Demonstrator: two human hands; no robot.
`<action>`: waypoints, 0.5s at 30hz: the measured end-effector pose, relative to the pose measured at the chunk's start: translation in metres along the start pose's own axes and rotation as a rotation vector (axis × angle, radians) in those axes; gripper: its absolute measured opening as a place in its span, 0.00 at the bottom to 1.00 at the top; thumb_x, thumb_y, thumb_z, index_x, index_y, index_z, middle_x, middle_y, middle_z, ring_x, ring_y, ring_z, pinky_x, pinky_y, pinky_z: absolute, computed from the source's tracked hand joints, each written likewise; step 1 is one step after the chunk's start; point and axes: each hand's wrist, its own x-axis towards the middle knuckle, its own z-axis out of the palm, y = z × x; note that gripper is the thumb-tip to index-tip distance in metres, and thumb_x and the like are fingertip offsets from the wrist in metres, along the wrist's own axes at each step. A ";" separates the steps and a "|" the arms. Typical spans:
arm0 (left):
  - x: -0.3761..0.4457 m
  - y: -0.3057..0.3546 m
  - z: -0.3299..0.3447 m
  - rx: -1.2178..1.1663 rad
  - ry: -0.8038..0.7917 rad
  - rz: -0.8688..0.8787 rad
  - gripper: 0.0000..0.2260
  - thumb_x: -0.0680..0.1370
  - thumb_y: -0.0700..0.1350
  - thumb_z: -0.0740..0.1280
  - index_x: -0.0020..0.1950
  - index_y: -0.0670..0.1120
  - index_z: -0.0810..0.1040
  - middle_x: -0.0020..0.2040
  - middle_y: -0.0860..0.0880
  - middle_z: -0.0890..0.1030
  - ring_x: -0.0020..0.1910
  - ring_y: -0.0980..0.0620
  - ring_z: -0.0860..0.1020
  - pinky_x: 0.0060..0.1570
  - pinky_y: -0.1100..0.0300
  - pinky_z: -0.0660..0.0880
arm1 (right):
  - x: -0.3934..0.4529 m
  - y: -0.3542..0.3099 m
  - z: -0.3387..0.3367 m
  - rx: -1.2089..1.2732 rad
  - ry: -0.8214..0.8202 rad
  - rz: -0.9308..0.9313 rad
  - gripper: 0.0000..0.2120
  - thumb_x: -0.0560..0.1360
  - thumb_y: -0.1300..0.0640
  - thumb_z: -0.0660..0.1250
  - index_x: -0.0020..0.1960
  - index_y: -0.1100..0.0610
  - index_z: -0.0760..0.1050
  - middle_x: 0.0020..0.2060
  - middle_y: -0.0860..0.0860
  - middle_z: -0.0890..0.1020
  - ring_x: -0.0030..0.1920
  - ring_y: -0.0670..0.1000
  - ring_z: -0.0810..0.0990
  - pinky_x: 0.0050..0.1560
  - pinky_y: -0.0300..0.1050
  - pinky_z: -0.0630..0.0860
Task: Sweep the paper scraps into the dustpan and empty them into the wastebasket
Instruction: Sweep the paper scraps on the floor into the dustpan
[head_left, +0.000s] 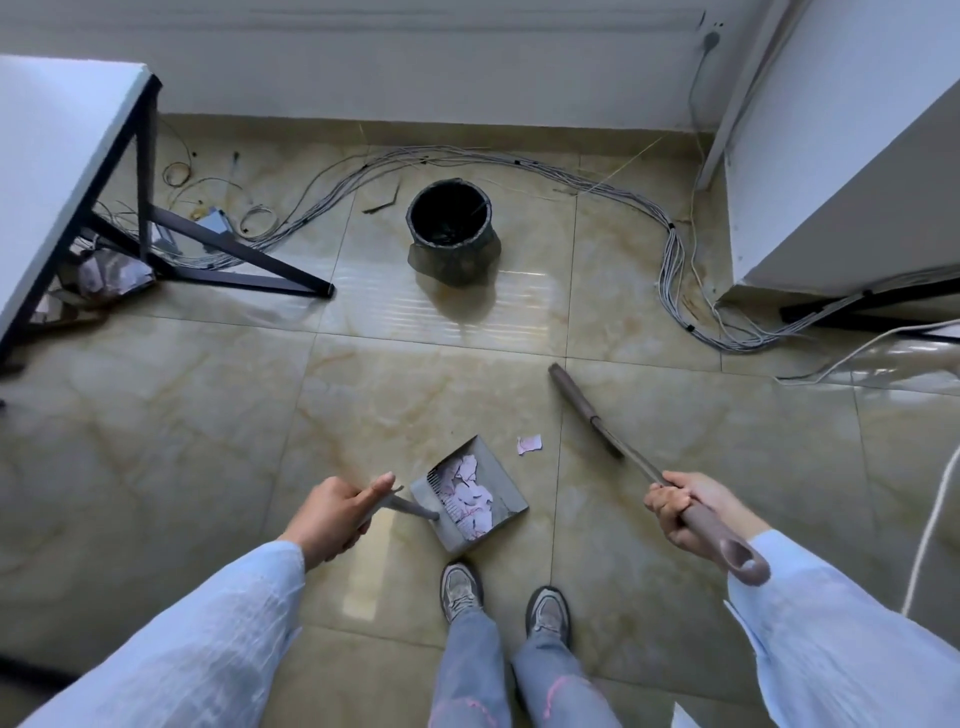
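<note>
A grey dustpan (501, 491) rests on the tiled floor just ahead of my feet, with several pale pink paper scraps (470, 499) piled inside it. My left hand (332, 514) grips the dustpan's handle. One loose pink scrap (529, 445) lies on the floor just beyond the pan's open edge. My right hand (685, 506) is closed around the brown broom handle; the broom head (584, 408) is to the right of the scrap, angled away. The black wastebasket (451, 228) stands upright farther ahead, its mouth open.
Grey cable bundles (670, 260) snake across the floor behind and to the right of the wastebasket. A white table with black legs (218, 249) stands at the left, with crumpled paper beneath it. A white cabinet (841, 171) fills the right side. A white cord (935, 514) hangs at far right.
</note>
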 end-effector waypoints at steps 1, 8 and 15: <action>-0.001 -0.001 0.004 -0.004 -0.001 -0.007 0.29 0.76 0.62 0.63 0.22 0.45 0.69 0.19 0.45 0.68 0.16 0.51 0.64 0.22 0.64 0.62 | 0.005 0.006 -0.002 -0.015 0.013 0.010 0.18 0.81 0.52 0.50 0.35 0.59 0.61 0.15 0.53 0.65 0.09 0.45 0.63 0.08 0.30 0.59; -0.005 -0.005 0.019 -0.012 -0.017 -0.003 0.29 0.77 0.62 0.62 0.22 0.45 0.69 0.19 0.46 0.69 0.16 0.50 0.64 0.23 0.63 0.63 | 0.025 0.056 -0.007 -0.076 0.054 0.085 0.19 0.81 0.50 0.51 0.34 0.58 0.61 0.15 0.52 0.64 0.08 0.45 0.62 0.09 0.27 0.57; 0.000 -0.002 0.017 -0.018 -0.003 0.004 0.29 0.77 0.62 0.61 0.22 0.45 0.69 0.19 0.46 0.69 0.16 0.50 0.64 0.22 0.64 0.63 | 0.030 0.091 -0.002 -0.167 0.079 0.140 0.20 0.81 0.52 0.51 0.33 0.59 0.62 0.15 0.52 0.63 0.09 0.45 0.61 0.10 0.26 0.58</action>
